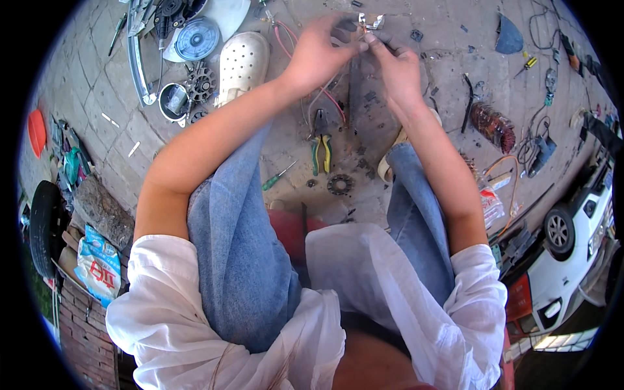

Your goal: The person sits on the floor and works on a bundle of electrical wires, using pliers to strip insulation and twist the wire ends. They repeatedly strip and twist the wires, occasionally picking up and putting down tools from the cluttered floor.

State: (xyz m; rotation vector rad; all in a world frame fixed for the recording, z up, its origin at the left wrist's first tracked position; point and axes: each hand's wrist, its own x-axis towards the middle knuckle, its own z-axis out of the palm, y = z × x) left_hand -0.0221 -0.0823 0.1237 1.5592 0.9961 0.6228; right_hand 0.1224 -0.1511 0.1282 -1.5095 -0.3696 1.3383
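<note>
Both my hands meet at the top of the head view, over the paving. My left hand (323, 52) is closed, its thumb and fingers pinched at a small shiny metal piece (372, 23). Against its lower edge, the thumb and forefinger of my right hand (400, 70) pinch too; the exact grip is partly hidden by the fingers. Red and white wires (284, 40) run on the ground beside my left hand. Below the hands lie pliers (321, 156) with green and yellow handles, a green-handled screwdriver (279, 175) and a dark toothed ring (340, 184).
Left of my pale clog (244, 65) are a round translucent cover (197, 39), a white cup (173, 103) and machine parts. To the right lie a copper-coloured coil (492, 125), a yellow screwdriver (530, 63) and cables. A white car (572, 253) stands at far right.
</note>
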